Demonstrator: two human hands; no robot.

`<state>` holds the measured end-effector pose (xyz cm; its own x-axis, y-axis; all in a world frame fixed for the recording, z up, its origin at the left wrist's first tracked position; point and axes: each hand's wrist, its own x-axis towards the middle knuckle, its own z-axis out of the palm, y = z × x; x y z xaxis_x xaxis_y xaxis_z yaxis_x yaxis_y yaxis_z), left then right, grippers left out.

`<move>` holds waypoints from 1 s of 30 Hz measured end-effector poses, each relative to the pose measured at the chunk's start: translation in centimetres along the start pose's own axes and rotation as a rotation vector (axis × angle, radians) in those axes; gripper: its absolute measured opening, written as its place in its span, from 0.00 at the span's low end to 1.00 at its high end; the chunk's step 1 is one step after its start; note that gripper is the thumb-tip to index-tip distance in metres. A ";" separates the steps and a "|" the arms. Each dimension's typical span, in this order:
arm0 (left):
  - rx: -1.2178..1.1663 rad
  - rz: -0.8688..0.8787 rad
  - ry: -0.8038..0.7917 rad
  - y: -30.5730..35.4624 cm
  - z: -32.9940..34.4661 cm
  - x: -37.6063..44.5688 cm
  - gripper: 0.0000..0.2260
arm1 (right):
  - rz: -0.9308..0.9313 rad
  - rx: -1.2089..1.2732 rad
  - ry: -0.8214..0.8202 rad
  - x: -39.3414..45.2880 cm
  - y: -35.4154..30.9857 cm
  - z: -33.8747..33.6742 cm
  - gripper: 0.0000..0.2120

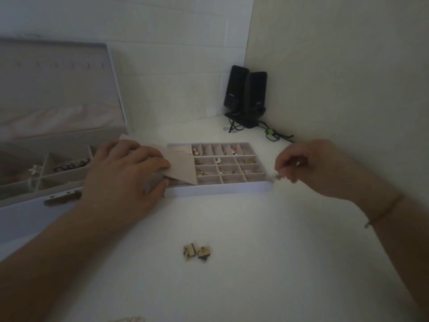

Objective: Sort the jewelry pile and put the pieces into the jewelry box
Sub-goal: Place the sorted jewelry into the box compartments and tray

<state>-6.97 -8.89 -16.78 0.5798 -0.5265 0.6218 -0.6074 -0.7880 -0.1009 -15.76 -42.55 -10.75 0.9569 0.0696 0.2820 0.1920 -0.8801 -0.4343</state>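
- Jewelry piece, small, pale metal (276,177): pinched at the right hand (311,167) fingertips (279,174), just off the 3 o'clock corner of the shallow white compartment tray with dusty-pink lining (218,189); type too blurred to tell
- Handling, judged: light, small, slippery, easily bent; hold by its solid body with fingertips
- Left hand (126,175): fingers closed on the pink flat liner flap (181,167), at the tray's 9 o'clock end
- Pair of square gold-and-dark earrings (196,251): loose on the white tabletop (255,263), at 6 o'clock, well apart from the tray
- Large white jewelry box with open lid (27,212): at 9 o'clock
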 end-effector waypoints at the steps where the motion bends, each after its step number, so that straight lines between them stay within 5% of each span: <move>1: 0.000 0.002 -0.001 0.0 0.0 0.0 0.16 | -0.016 0.017 0.016 0.9 -0.4 0.1 0.11; 18: -0.005 0.019 0.025 -0.1 0.0 -0.1 0.16 | -0.106 -0.008 0.043 1.7 1.5 3.2 0.13; 20: -0.004 0.018 0.029 -0.1 0.0 -0.1 0.16 | -0.103 -0.046 -0.037 1.0 1.8 2.5 0.07; 23: 0.000 0.014 0.032 -0.1 0.1 -0.2 0.15 | -0.104 -0.170 -0.147 0.6 2.5 2.9 0.15; 30: 0.001 0.015 0.035 -0.2 0.2 -0.2 0.16 | -0.133 -0.114 -0.034 1.0 2.7 3.8 0.01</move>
<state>-6.86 -8.74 -17.07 0.5512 -0.5266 0.6472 -0.6150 -0.7806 -0.1114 -13.50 -43.08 -14.87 0.9320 0.2029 0.3004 0.2930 -0.9096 -0.2945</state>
